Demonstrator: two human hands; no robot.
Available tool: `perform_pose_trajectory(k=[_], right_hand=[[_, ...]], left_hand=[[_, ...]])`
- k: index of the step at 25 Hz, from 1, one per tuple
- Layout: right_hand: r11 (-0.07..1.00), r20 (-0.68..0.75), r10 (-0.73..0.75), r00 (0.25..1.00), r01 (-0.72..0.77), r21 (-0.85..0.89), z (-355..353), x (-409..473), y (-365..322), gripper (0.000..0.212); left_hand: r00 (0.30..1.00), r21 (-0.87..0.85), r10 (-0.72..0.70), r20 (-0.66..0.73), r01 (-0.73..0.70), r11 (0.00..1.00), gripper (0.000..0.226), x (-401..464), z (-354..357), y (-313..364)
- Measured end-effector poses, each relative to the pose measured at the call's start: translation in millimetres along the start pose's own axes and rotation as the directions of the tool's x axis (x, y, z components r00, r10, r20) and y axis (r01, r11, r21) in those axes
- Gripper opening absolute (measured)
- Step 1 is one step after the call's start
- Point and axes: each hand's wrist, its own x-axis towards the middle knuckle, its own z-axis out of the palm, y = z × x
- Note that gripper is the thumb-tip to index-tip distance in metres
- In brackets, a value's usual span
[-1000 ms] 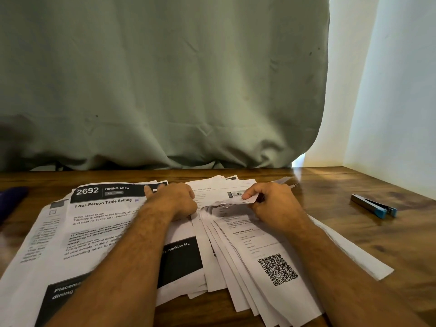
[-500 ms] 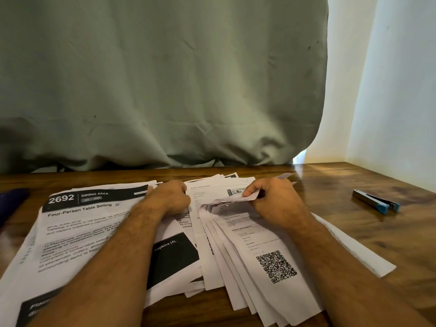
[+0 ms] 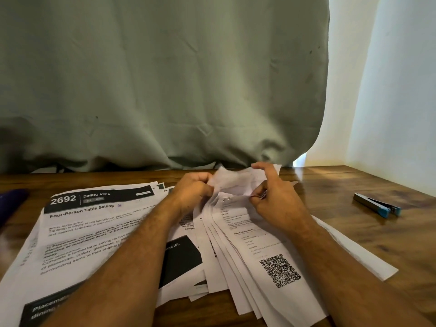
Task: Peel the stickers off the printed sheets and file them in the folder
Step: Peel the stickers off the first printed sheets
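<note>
So, quick notes on where this is at:

Left hand: left hand [image 3: 194,190] has its fingers curled on the top edge of the fanned sheets [image 3: 254,234], pinching the lifted paper corner [image 3: 232,181].

Right hand: right hand [image 3: 271,197] — thumb and fingers nip something small and thin at the sheet's top edge, prob the sticker, tho it's too small to say for sure. Index finger is lifted up over the curled paper.

Sheets: fanned stack under both hands, QR code sheet on top. A second pile w/ the "2692 Dining Area" page [image 3: 94,220] lies just to the left, touching the stack.

Folder: dark thing at the far left table edge [image 3: 11,201] could be it, can't tell.

Other stuff: a small grey and blue tool [image 3: 377,205] lies well apart on the right of the wooden table [image 3: 354,232].

Doing it well: imo keep the left hand pinning the paper close to the peel spot, pull low and slow along the sheet — yanking upward will likely tear the page.
</note>
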Motion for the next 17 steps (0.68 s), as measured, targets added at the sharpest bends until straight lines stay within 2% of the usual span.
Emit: perform_pose_trajectory(k=[1, 3, 4, 5, 6, 7, 8, 9, 10, 11, 13, 15, 17], right_hand=[[1.000, 0.007, 0.013, 1.000, -0.013, 0.021, -1, 0, 0, 0.064], [0.999, 0.052, 0.042, 0.998, -0.042, -0.008, 0, 1, 2, 0.046], [0.998, 0.072, 0.058, 0.996, -0.056, -0.035, 1, 2, 4, 0.032], [0.997, 0.084, 0.066, 0.994, -0.062, -0.051, 2, 3, 4, 0.025], [0.996, 0.081, 0.069, 0.994, -0.064, -0.056, 2, 4, 4, 0.025], [0.996, 0.077, 0.073, 0.994, -0.069, -0.055, 3, 4, 5, 0.027], [0.996, 0.080, 0.078, 0.994, -0.074, -0.055, 3, 5, 4, 0.027], [0.996, 0.088, 0.079, 0.993, -0.074, -0.055, 3, 5, 4, 0.027], [0.996, 0.096, 0.080, 0.992, -0.075, -0.056, 2, 5, 4, 0.027], [0.996, 0.102, 0.078, 0.992, -0.072, -0.060, 1, 5, 5, 0.028], [0.995, 0.102, 0.073, 0.992, -0.065, -0.076, 0, 5, 7, 0.031], [0.995, 0.103, 0.072, 0.992, -0.064, -0.075, 0, 6, 8, 0.030], [0.996, 0.112, 0.068, 0.991, -0.061, -0.069, -1, 6, 8, 0.026]], left_hand=[[0.995, 0.002, 0.043, 0.084, -0.043, 0.999, 0.020, -4, 0, 1], [0.979, -0.113, 0.106, 0.176, -0.087, 0.990, 0.032, -8, 0, -1], [0.983, -0.164, 0.099, 0.158, -0.073, 0.984, 0.037, -8, -1, -1], [0.994, -0.134, 0.059, 0.088, -0.047, 0.990, 0.041, -7, -2, -1], [0.999, -0.008, 0.023, -0.027, -0.023, 1.000, 0.041, -2, -4, -3], [0.987, 0.202, 0.009, -0.159, 0.024, 0.979, 0.034, 5, -7, -7], [0.971, 0.427, -0.010, -0.238, 0.114, 0.897, 0.030, 11, -10, -14], [0.968, 0.605, -0.059, -0.245, 0.200, 0.771, 0.041, 15, -12, -21], [0.967, 0.702, -0.127, -0.220, 0.248, 0.668, 0.054, 19, -15, -29], [0.962, 0.737, -0.185, -0.200, 0.272, 0.619, 0.065, 20, -17, -34], [0.954, 0.733, -0.229, -0.193, 0.295, 0.613, 0.077, 23, -18, -40], [0.963, 0.714, -0.180, -0.202, 0.271, 0.646, 0.080, 27, -19, -40], [0.969, 0.649, -0.124, -0.214, 0.236, 0.723, 0.074, 27, -18, -36]])
